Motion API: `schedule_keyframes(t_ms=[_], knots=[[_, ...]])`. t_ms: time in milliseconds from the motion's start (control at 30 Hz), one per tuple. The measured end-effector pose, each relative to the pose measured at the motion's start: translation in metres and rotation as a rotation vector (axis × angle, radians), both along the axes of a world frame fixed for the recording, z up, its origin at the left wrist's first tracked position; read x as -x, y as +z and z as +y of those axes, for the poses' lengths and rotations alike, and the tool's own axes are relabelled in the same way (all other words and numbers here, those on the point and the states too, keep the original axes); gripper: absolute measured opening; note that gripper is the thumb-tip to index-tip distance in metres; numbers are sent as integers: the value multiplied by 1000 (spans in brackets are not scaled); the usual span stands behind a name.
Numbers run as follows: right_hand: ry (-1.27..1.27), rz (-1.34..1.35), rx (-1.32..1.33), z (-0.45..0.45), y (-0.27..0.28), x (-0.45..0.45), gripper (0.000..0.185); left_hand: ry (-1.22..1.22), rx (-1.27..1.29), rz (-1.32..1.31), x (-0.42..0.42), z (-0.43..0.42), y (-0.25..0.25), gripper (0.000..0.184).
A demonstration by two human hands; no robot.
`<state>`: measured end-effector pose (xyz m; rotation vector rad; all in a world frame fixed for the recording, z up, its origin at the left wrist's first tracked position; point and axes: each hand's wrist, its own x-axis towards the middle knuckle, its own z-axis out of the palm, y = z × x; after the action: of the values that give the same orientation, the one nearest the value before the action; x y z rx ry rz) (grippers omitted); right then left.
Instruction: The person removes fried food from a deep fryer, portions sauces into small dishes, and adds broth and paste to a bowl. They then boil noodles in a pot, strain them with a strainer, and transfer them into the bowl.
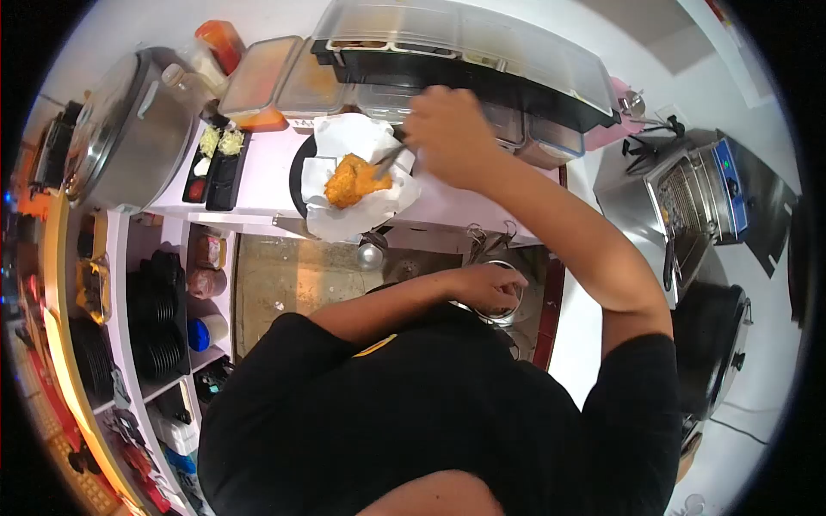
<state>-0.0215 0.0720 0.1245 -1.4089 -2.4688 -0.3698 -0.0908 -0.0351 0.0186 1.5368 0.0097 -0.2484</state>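
My right hand point(452, 133) is closed around a slim metal utensil point(391, 161), its kind partly hidden by my fingers. The utensil's far end meets a golden fried piece of food point(351, 182). Crumpled white paper point(344, 222) lies under the food, on a round black plate point(298, 163) at the counter's front edge. Low in front of my body, my left hand point(492, 288) has its fingers curled, over a round metal container point(508, 316). What those fingers hold, if anything, is hidden.
A black divided tray point(225, 176) with shredded food and red sauce sits left of the plate. Lidded containers point(262, 76) and a long clear-topped case point(482, 52) line the back. A large metal pot point(159, 138) stands left, a fryer point(680, 202) right. Shelves point(155, 301) hold stacked black dishes.
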Motion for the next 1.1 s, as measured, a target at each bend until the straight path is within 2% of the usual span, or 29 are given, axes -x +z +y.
schedule_keyframes(t_ms=[67,133,200,267,367,433,500,567,600,667,733,800,867,900,933,967,1000,1067,1100], knots=[[61,-36,-4,16,-16,17,7,123,-126,-104,6,4,0,46],[224,-99,-38,29,-29,27,5,110,-79,-64,11,6,6,47],[210,-121,-39,35,-22,30,5,122,-33,-23,18,10,6,47],[218,-150,-41,42,-10,36,6,52,-149,-54,24,16,-1,45],[131,-124,-104,34,6,41,8,56,-124,-79,30,27,-1,47],[0,109,-227,22,11,46,11,59,-171,-74,34,30,6,46],[-135,184,-52,2,5,53,18,99,-234,-59,37,38,9,45],[-180,193,29,-11,-13,60,24,-7,-246,-60,39,41,-3,39],[-233,210,41,-15,-24,63,26,17,-254,-47,42,39,-15,39],[-278,229,53,-22,-47,65,29,200,-150,-304,43,32,-49,34],[-392,231,101,-29,-69,66,28,148,-165,-345,30,20,-99,34],[-423,236,129,-35,-80,67,28,66,-172,-390,43,17,-87,34],[-492,226,122,-40,-89,65,28,-14,-292,-142,56,23,-61,35],[-485,270,122,-40,-96,62,28,-48,-306,-165,63,29,-47,35],[-478,312,122,-43,-96,60,28,-122,-388,-78,70,33,-34,35],[-511,298,101,-48,-91,60,28,-190,-471,8,78,34,-25,34],[-525,278,53,-53,-85,63,28,-215,-483,-15,88,32,-17,34],[-551,267,-23,-65,-72,71,28,41,-297,-71,113,30,-7,32],[-562,262,-36,-73,-60,76,28,73,-307,-109,123,30,-4,29]])
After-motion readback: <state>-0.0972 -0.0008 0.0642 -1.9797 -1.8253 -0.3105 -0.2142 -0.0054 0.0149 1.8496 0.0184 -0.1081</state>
